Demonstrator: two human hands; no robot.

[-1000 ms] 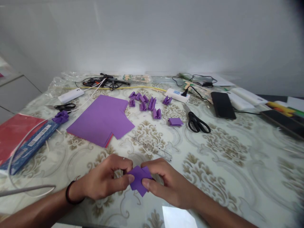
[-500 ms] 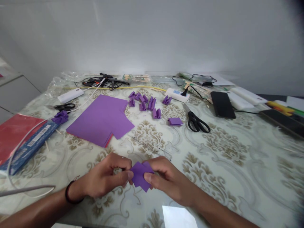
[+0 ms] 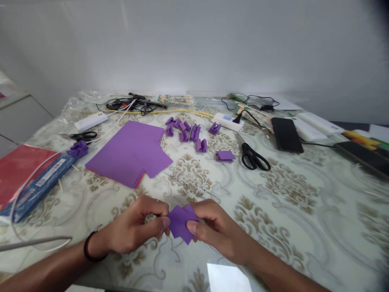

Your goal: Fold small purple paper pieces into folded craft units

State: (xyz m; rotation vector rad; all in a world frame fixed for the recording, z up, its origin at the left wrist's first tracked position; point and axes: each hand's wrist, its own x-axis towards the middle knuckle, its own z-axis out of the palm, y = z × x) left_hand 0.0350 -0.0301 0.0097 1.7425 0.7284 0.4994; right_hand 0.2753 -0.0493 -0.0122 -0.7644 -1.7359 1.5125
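A small folded piece of purple paper (image 3: pixel 180 221) is held between both hands above the near part of the table. My left hand (image 3: pixel 141 223) pinches its left corner between thumb and forefinger. On the other side, my right hand (image 3: pixel 212 227) grips the right edge, its thumb lying on top and the other fingers underneath. Beyond the hands, several small folded purple paper pieces (image 3: pixel 201 144) lie in a loose group. A flat folded purple piece (image 3: pixel 225 155) rests to their right. Larger purple sheets (image 3: pixel 127 152) are stacked at the left, with a bit of red showing under the edge.
Black-handled scissors (image 3: pixel 254 157) lie right of the folded pieces; a second pair (image 3: pixel 83 136) is at far left. A crumpled purple paper shape (image 3: pixel 78 149) sits near a red packet (image 3: pixel 26 166). A power strip (image 3: pixel 227 121), phone (image 3: pixel 286 134) and cables (image 3: pixel 136 104) lie farther back.
Hands stay almost in place, both still gripping the purple paper, whose angle has shifted slightly. The view has moved a little.
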